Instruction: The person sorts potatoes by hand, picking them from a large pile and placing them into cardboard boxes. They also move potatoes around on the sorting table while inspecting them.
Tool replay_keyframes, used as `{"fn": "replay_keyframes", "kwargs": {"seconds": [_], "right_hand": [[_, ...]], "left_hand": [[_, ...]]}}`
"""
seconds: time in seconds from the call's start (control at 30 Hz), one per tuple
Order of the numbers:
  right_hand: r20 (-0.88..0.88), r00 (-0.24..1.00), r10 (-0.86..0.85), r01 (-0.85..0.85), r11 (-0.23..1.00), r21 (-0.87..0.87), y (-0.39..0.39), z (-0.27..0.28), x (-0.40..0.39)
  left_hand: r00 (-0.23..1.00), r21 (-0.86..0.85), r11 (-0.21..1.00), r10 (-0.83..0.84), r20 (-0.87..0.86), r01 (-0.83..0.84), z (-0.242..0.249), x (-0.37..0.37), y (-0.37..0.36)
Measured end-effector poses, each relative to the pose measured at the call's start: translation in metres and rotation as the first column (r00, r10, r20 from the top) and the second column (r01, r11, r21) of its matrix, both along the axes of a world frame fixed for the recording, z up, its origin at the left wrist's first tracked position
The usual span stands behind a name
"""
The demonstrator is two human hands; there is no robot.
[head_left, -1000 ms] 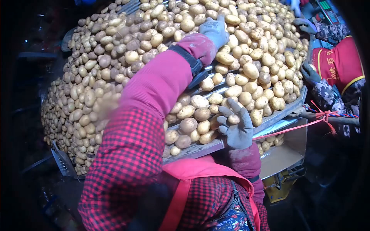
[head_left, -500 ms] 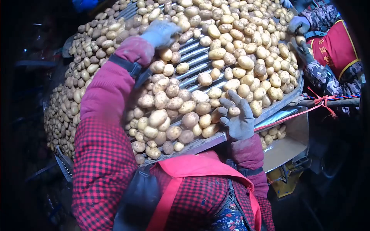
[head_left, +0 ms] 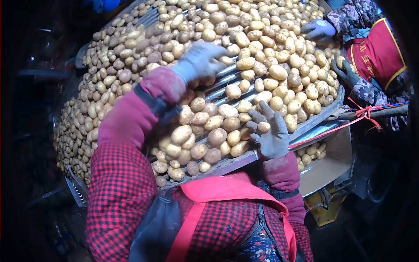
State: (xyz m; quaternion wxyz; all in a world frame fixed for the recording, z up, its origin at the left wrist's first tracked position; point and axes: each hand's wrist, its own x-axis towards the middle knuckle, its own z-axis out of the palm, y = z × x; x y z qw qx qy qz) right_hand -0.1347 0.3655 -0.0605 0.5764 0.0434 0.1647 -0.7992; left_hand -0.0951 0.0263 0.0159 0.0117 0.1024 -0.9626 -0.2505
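A heap of yellow-brown potatoes [head_left: 279, 72] covers a slatted sorting table [head_left: 227, 165] in front of me. My left hand [head_left: 198, 60], in a grey glove and blurred by motion, lies flat with fingers spread on the potatoes near the table's middle, beside a bare strip of metal slats [head_left: 220, 85]. At the near edge, my gloved right hand [head_left: 270, 135] pinches a small potato [head_left: 263, 126] with its other fingers raised. Both my sleeves are red, over a checked shirt.
At the right a co-worker in a red apron [head_left: 377, 52] has gloved hands [head_left: 318, 28] on the potatoes. An open cardboard box [head_left: 325, 163] holding a few potatoes stands under the table's right end. A red string [head_left: 349, 124] runs along there.
My left hand swept from the far right of the heap to the left, then drew back toward me and down, pulling potatoes along. The right hand stayed put with its small potato.
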Motion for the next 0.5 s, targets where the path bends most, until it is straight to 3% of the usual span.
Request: {"fn": "replay_keyframes", "kwargs": {"seconds": [0.07,0.1,0.13,0.17,0.2,0.23,0.3,0.33,0.37,0.4,0.43,0.47,0.5], "right_hand": [[0.013,0.999,0.030,-0.029,0.999,-0.028,-0.004,0.008,-0.003],[0.008,0.999,0.039,-0.039,0.999,-0.028,-0.005,0.005,-0.002],[0.053,0.999,-0.007,0.011,0.998,-0.061,-0.002,-0.001,0.001],[0.099,0.994,-0.054,0.064,0.994,-0.091,-0.002,-0.004,0.002],[-0.049,0.995,-0.084,0.087,0.995,0.057,-0.009,0.020,0.003],[-0.051,0.995,-0.081,0.084,0.995,0.056,-0.007,0.015,0.001],[0.099,0.995,-0.033,0.043,0.994,-0.098,0.000,-0.001,-0.002],[0.014,0.998,-0.054,0.054,0.997,-0.048,0.002,0.000,-0.001],[0.018,0.998,-0.054,0.055,0.997,-0.053,0.004,-0.003,-0.001],[0.027,0.999,-0.034,0.036,0.996,-0.087,0.006,-0.008,-0.002],[0.033,0.999,-0.014,0.017,0.993,-0.120,0.007,-0.008,-0.004],[0.100,0.995,0.004,0.013,0.986,-0.168,0.007,-0.006,-0.004],[0.067,0.996,-0.059,0.062,0.997,-0.040,0.007,-0.004,-0.002]], "left_hand": [[0.945,0.057,0.962,-0.249,-0.211,0.266,-0.004,0.004,0.040],[0.948,0.202,0.929,-0.285,-0.142,0.310,0.008,0.004,0.066],[0.901,0.315,0.845,-0.387,-0.196,0.432,0.009,0.003,0.078],[0.838,0.292,0.793,-0.456,-0.299,0.535,-0.001,-0.002,0.085],[0.833,0.230,0.815,-0.453,-0.319,0.532,0.000,-0.009,0.086],[0.826,0.167,0.835,-0.452,-0.336,0.525,0.002,-0.015,0.084],[0.933,0.103,0.948,-0.272,-0.234,0.302,0.013,-0.026,0.056],[0.976,0.001,0.992,-0.122,-0.178,0.124,0.007,-0.034,0.035],[0.933,-0.177,0.983,-0.103,-0.344,0.043,-0.027,-0.049,-0.001],[0.977,-0.181,0.975,0.096,-0.190,-0.131,-0.023,-0.054,-0.019],[0.957,-0.229,0.942,0.196,-0.212,-0.244,-0.021,-0.059,-0.040],[0.930,-0.332,0.872,0.364,-0.052,-0.359,-0.023,-0.068,-0.055],[0.911,-0.332,0.853,0.410,-0.048,-0.402,-0.036,-0.076,-0.076]]}}
